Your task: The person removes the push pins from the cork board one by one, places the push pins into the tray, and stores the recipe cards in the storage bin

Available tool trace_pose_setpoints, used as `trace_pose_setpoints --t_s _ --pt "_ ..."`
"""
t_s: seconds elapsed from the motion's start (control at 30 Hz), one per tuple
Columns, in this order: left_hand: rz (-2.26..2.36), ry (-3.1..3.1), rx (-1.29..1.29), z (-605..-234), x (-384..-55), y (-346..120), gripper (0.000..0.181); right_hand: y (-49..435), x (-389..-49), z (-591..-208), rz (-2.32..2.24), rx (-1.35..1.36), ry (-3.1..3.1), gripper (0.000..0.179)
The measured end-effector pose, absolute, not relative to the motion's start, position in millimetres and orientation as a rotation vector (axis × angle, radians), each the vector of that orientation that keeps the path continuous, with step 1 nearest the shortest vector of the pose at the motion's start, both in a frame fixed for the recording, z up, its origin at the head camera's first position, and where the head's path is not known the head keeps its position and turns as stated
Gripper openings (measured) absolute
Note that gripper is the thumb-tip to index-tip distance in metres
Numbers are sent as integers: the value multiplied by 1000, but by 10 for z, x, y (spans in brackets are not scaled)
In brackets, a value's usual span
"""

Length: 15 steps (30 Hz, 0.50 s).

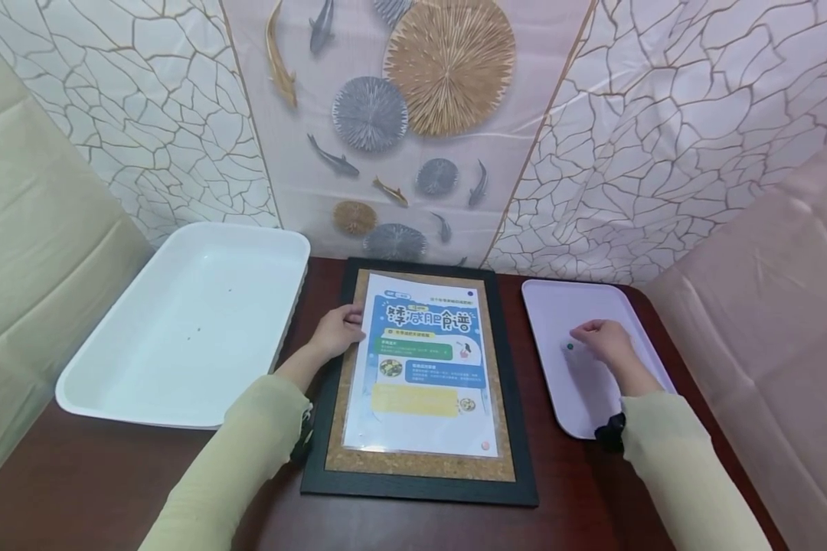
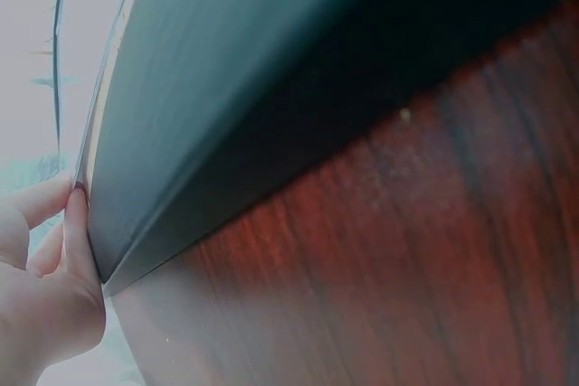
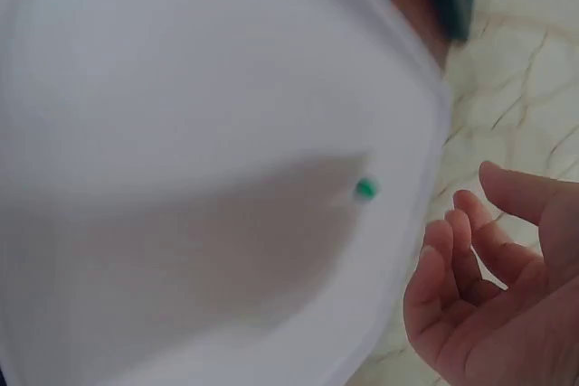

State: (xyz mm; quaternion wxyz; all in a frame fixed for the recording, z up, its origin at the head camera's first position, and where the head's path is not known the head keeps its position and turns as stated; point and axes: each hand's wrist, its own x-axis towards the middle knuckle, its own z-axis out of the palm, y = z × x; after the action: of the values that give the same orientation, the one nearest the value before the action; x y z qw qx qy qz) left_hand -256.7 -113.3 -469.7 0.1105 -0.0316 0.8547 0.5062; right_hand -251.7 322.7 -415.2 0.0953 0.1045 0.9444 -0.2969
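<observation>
A printed poster sheet [image 1: 413, 436] lies on a cork board [image 1: 448, 467] with a black frame. Small round dots, dark blue at the top right and pink at the bottom right, mark two of its corners. My left hand [image 1: 338, 330] rests at the board's left side, fingertips at the sheet's left edge; the left wrist view shows these fingers [image 2: 78, 232] against the frame's inner edge. Over the lilac tray [image 1: 540, 306], my right hand [image 1: 603, 340] hovers with fingers loosely bent and nothing between them. Just beside its fingertips, a tiny round green piece [image 3: 365, 189], like a tack head, lies on the tray.
To the left stands a large white tray [image 1: 248, 306] with several tiny dark specks inside. Everything sits on a dark red-brown wooden table [image 1: 386, 524]. Patterned cloth [image 1: 413, 191] hangs along the back, and pale padded panels [image 1: 765, 306] close in both sides.
</observation>
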Motion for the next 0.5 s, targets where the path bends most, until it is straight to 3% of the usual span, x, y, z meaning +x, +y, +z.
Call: trace_pose_setpoints --t_s 0.2,0.5 --pt "1472 2523 -100 -4689 -2560 -1126 53 2809 -2267 -4073 -942 -42 2751 32" --pt "1455 2539 -120 -4688 -2552 -1102 53 2209 -1638 -4301 -782 -543 2508 12"
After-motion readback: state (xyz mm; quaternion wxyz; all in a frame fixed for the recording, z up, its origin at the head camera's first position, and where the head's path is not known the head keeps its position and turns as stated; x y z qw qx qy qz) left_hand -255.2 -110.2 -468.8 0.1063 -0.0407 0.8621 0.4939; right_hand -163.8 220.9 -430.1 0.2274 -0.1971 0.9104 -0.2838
